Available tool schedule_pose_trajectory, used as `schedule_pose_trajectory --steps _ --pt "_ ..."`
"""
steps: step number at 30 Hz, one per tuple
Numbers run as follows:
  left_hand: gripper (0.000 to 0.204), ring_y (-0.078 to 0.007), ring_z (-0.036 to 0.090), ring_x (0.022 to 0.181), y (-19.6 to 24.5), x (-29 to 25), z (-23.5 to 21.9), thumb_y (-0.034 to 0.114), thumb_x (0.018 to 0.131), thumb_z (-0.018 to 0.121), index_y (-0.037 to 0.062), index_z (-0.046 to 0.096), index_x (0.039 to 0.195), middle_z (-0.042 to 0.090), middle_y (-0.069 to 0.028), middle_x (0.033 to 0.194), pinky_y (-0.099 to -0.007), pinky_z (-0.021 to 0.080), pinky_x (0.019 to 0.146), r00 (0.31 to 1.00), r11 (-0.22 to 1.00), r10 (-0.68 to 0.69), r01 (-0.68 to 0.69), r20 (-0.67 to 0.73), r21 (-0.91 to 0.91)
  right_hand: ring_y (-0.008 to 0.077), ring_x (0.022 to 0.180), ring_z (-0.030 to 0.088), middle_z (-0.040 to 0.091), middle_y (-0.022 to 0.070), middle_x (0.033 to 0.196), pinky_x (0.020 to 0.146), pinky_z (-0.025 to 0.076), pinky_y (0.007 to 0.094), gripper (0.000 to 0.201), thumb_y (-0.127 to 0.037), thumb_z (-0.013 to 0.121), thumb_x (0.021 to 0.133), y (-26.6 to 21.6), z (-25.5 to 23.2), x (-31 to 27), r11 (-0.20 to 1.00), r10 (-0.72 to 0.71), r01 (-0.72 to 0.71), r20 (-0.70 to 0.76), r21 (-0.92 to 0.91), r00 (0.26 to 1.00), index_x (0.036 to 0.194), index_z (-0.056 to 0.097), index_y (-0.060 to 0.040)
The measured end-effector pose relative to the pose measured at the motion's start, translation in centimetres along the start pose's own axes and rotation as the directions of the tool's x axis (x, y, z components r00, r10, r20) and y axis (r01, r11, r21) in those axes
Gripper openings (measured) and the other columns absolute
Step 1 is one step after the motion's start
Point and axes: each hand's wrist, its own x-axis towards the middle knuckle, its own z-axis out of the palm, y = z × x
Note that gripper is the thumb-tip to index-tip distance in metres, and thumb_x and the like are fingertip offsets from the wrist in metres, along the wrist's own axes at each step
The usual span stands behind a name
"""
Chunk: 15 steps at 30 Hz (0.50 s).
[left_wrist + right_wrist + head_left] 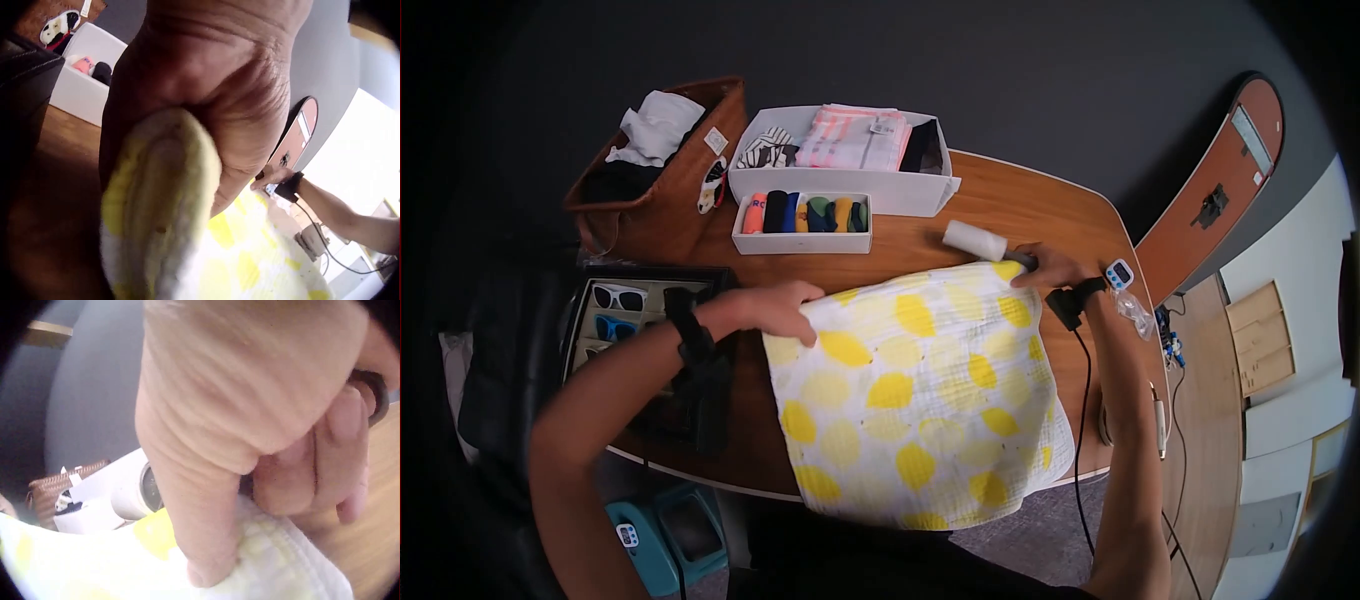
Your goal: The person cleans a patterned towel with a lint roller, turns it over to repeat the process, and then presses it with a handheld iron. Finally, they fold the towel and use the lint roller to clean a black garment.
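Note:
A white muslin cloth with yellow lemons spreads over the front of the table, its lower part hanging past the edge. At its upper left corner my left hand grips the fabric; a thick fold of cloth bulges from under the palm in the left wrist view. My right hand, at the upper right corner, curls its fingers round the grey handle of a lint roller. In the right wrist view the thumb of that hand presses on the cloth, and the white roller head points away to the left.
Behind the cloth stand a small white box of rolled socks and a larger white box of folded textiles. A brown basket and a sunglasses case are at left. Beyond the right hand lies a small timer.

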Motion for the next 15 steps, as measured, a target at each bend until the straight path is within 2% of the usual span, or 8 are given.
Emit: schedule_pose_trajectory --steps 4,5,6,8,12,13,14,15 --pt "0.044 -0.0184 0.066 0.101 3.9 -0.8 -3.6 0.012 0.075 0.077 0.0005 0.064 0.115 0.069 -0.0114 0.108 -0.0331 0.053 0.088 0.981 0.983 0.176 -0.179 -0.077 -0.036 0.0226 0.105 0.068 0.072 0.0112 0.117 0.096 0.052 0.034 0.062 -0.021 0.086 0.079 0.6 -5.7 -3.5 0.994 -0.099 0.112 -0.31 0.022 0.945 0.133 0.063 -0.001" --pt "0.05 -0.0194 0.066 0.104 5.5 -0.7 -5.3 0.014 0.075 0.076 0.0002 0.063 0.121 0.069 -0.0129 0.111 -0.0336 0.053 0.09 0.965 0.968 0.211 -0.185 -0.155 0.169 0.0197 0.101 0.068 0.072 0.0093 0.113 0.095 0.052 0.0332 0.054 -0.018 0.085 0.082 1.2 -8.0 -4.3 0.97 -0.179 0.227 -0.39 0.082 0.903 0.129 0.065 -0.0001" --pt "0.055 -0.0209 0.067 0.105 8.4 -1.9 -6.6 0.015 0.075 0.074 0.0003 0.062 0.127 0.07 -0.0139 0.113 -0.0344 0.053 0.09 0.93 0.955 0.273 -0.232 -0.245 0.184 0.0187 0.099 0.068 0.073 0.0084 0.11 0.093 0.052 0.0328 0.051 -0.017 0.083 0.083 -0.3 -10.4 -6.2 0.988 -0.144 0.15 -0.499 -0.029 0.855 0.128 0.065 0.0" --pt "0.045 -0.0244 0.071 0.098 12.9 -2.9 -9.0 0.012 0.078 0.069 0.0013 0.064 0.122 0.072 -0.016 0.107 -0.0372 0.055 0.083 0.766 0.873 0.477 -0.355 -0.431 0.335 0.0167 0.096 0.067 0.072 0.0072 0.106 0.09 0.052 0.0321 0.046 -0.016 0.081 0.086 -3.8 -15.3 -11.3 0.984 -0.178 0.114 -0.685 -0.138 0.707 0.127 0.065 -0.0007" --pt "0.02 -0.0398 0.068 0.078 19.8 -5.4 -10.3 0.004 0.077 0.063 0.0012 0.058 0.097 0.066 -0.0199 0.08 -0.0441 0.051 0.067 0.38 0.716 0.695 -0.29 -0.61 0.635 0.0138 0.093 0.064 0.07 0.0046 0.102 0.086 0.052 0.0305 0.045 -0.022 0.079 0.089 -6.9 -20.5 -20.3 0.983 -0.175 0.019 -0.901 -0.183 0.396 0.127 0.066 -0.003" --pt "0.02 -0.0398 0.068 0.078 20.6 -6.1 -9.8 0.004 0.077 0.063 0.0012 0.058 0.097 0.066 -0.0199 0.08 -0.0441 0.051 0.067 0.381 0.717 0.695 -0.3 -0.61 0.629 0.0121 0.089 0.063 0.07 0.0032 0.1 0.081 0.051 0.029 0.045 -0.024 0.079 0.09 -7.0 -20.8 -22.2 0.986 -0.136 -0.04 -0.924 -0.16 0.359 0.127 0.066 -0.0033" --pt "0.023 -0.0413 0.066 0.08 21.2 -7.0 -8.9 0.002 0.076 0.063 0.0018 0.057 0.098 0.065 -0.0205 0.082 -0.0458 0.05 0.068 0.315 0.669 0.741 -0.269 -0.593 0.693 0.0077 0.077 0.058 0.067 -0.0009 0.092 0.069 0.047 0.0243 0.043 -0.023 0.078 0.09 -6.8 -20.0 -23.5 0.955 -0.296 0.1 -0.923 -0.279 0.246 0.127 0.066 -0.0038" --pt "0.025 -0.0428 0.065 0.082 21.2 -7.5 -7.7 0.001 0.075 0.062 0.0025 0.057 0.1 0.064 -0.021 0.084 -0.0475 0.048 0.069 0.252 0.619 0.783 -0.232 -0.568 0.75 0.0054 0.072 0.052 0.064 -0.003 0.088 0.063 0.042 0.0224 0.043 -0.022 0.077 0.091 -6.5 -19.1 -25.2 0.975 -0.216 0.106 -0.933 -0.193 0.288 0.128 0.065 -0.0036"
